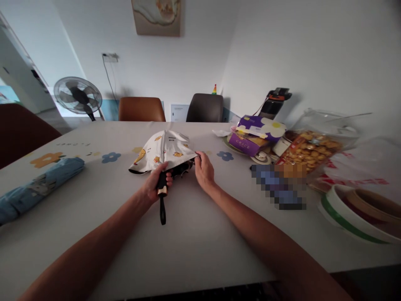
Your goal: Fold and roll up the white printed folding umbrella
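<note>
Umbrella [163, 147], one, white cartoon-print fabric, lies between left hand [152, 184], gripping its black handle [162, 182], and right hand [205, 170], pinching its edge; one folded blue umbrella [42, 186] leftward.

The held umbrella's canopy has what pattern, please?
The canopy is white with yellowish figures and dark lettering (head view).

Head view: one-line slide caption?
Left hand holds the black handle of a printed white umbrella; right hand pinches its canopy edge.
</note>
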Demonstrator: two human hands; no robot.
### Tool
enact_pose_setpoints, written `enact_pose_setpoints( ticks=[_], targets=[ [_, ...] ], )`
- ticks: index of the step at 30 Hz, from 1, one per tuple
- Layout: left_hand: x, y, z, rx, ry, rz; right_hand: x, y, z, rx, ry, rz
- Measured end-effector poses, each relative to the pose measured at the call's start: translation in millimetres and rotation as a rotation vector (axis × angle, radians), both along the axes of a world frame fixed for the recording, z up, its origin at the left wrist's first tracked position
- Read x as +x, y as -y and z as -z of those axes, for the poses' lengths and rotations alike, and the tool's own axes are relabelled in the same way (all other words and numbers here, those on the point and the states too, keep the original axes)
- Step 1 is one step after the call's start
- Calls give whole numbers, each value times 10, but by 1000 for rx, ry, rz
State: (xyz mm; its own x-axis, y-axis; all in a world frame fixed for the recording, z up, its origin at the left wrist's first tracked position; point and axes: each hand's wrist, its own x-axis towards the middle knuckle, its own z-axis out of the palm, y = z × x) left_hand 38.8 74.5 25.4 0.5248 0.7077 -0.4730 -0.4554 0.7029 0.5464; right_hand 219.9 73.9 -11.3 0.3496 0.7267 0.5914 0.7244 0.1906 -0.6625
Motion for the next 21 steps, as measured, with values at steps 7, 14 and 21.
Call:
enact_pose_setpoints(
  ticks=[7,14,21],
  targets=[
    [-6,-3,0,13,19,-6,33,-114,-118,-166,-260,-87],
    [-19,-13,19,28,64,22,-162,-262,-651,-57,-269,-154],
    [-27,-17,22,38,78,-3,-585,-333,-1208,-45,22,-129]
  ],
)
